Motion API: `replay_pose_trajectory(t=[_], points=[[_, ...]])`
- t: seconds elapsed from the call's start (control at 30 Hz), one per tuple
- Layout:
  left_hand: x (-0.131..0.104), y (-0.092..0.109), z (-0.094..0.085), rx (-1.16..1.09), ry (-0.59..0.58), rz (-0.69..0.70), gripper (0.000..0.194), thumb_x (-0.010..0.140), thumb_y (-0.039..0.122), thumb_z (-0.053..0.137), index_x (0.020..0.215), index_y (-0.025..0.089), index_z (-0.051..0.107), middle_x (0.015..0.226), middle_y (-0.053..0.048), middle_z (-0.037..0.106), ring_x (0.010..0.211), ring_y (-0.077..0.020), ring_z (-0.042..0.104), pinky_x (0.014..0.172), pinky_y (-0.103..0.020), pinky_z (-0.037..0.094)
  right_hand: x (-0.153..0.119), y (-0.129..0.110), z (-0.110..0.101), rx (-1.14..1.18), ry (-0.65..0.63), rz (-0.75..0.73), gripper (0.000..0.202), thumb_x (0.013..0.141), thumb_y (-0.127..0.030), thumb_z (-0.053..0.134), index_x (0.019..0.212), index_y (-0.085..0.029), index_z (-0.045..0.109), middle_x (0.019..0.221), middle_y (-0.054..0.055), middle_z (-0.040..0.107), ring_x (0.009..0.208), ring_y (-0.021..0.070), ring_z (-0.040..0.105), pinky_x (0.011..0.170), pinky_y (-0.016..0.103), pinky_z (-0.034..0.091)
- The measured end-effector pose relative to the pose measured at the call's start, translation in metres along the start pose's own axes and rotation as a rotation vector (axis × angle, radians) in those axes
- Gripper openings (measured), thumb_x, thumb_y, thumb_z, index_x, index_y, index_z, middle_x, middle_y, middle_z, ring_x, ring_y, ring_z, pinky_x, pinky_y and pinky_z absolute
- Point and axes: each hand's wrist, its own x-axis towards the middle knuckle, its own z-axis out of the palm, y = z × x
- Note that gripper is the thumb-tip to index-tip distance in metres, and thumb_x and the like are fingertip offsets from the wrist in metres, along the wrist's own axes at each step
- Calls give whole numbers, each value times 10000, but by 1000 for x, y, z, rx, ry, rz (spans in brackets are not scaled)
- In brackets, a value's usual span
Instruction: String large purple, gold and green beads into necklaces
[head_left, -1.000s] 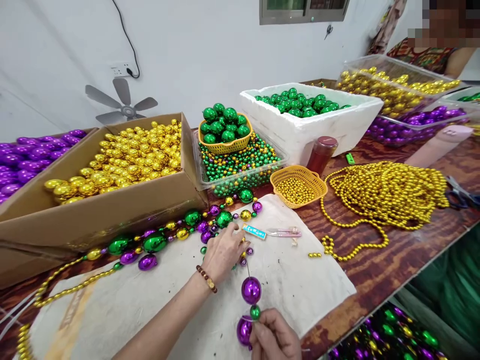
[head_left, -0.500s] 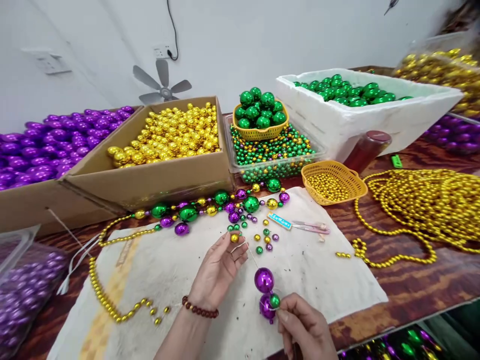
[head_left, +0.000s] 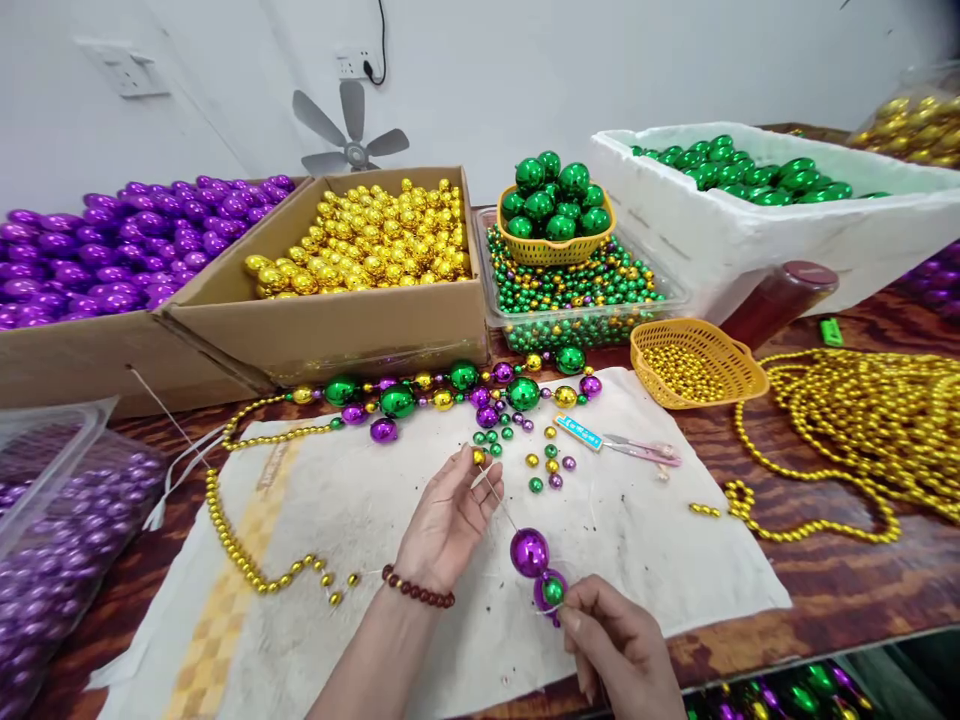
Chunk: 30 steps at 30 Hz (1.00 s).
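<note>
Over the cloth (head_left: 637, 560) on the counter (head_left: 847, 585), our left hand (head_left: 442, 525) pinches a gold bead (head_left: 478, 457) between its fingers while our right hand (head_left: 622, 640) pinches string (head_left: 553, 608) beside a green bead (head_left: 553, 590), probably to steady the purple balls (head_left: 529, 552) between them.

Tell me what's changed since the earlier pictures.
The left hand has drawn back from the loose beads and now holds a gold bead at its fingertips. The view has swung left. The right hand still pinches the string beside the green bead; the blue packet stayed put.
</note>
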Motion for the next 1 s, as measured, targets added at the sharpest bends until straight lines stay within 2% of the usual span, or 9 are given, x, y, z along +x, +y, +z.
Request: replay_pose_trajectory(t=[0.2, 0.33, 0.43, 0.53, 0.67, 0.77, 0.87, 1.0], points=[[-1, -4, 3, 74, -60, 53, 102, 820, 171, 675, 911, 149, 635, 900, -40, 690, 799, -157, 695, 729, -265, 579, -1, -5, 0, 14, 43, -10, 358, 845, -482, 610, 719, -152, 552, 587, -36, 486, 377, 39, 391, 385, 170, 265], [-7, -9, 7, 191, -128, 128, 194, 830, 217, 671, 1015, 165, 644, 990, -45, 678, 879, -173, 683, 829, -297, 546, 1, -7, 0, 16, 79, -33, 353, 845, -468, 619, 702, -152, 554, 559, -42, 464, 389, 43, 385, 394, 172, 272], [-17, -20, 11, 354, -219, 152, 255, 853, 253, 645, 1092, 167, 635, 1031, -77, 678, 967, -208, 661, 897, -333, 502, 8, -11, -3, 13, 99, -73, 336, 852, -438, 623, 691, -147, 572, 542, -34, 482, 420, 50, 383, 418, 175, 293], [-27, -34, 15, 474, -311, 127, 260, 889, 283, 593, 1116, 162, 631, 1093, -116, 667, 1047, -227, 621, 894, -327, 477, 19, -13, -10, 2, 75, -126, 283, 866, -397, 619, 734, -147, 602, 601, -9, 559, 465, 62, 425, 457, 181, 331], [-31, -46, 22, 422, -340, 150, 243, 926, 334, 521, 1086, 188, 632, 1127, -104, 648, 1083, -215, 590, 908, -332, 464, 32, -13, -18, 3, 24, -163, 234, 881, -368, 604, 787, -153, 607, 660, -6, 596, 499, 80, 482, 514, 201, 400], [-26, -55, 32, 395, -339, 168, 206, 894, 333, 573, 1009, 180, 649, 1025, -80, 653, 1009, -187, 610, 856, -297, 487, 37, -12, -19, 34, 3, -154, 220, 882, -362, 606, 810, -154, 605, 685, -6, 609, 506, 82, 495, 517, 205, 402], [-15, -67, 43, 391, -318, 195, 209, 845, 354, 632, 964, 184, 655, 904, -44, 636, 872, -152, 628, 702, -234, 510, 40, -12, -20, 30, -2, -149, 220, 878, -362, 611, 793, -160, 603, 660, -14, 599, 497, 83, 491, 493, 201, 376], [1, -76, 54, 399, -320, 208, 266, 818, 407, 644, 954, 179, 646, 791, -14, 594, 700, -115, 604, 466, -160, 416, 40, -15, -27, -100, -32, -171, 237, 894, -385, 579, 848, -166, 658, 621, -10, 577, 551, 120, 528, 496, 211, 389]])
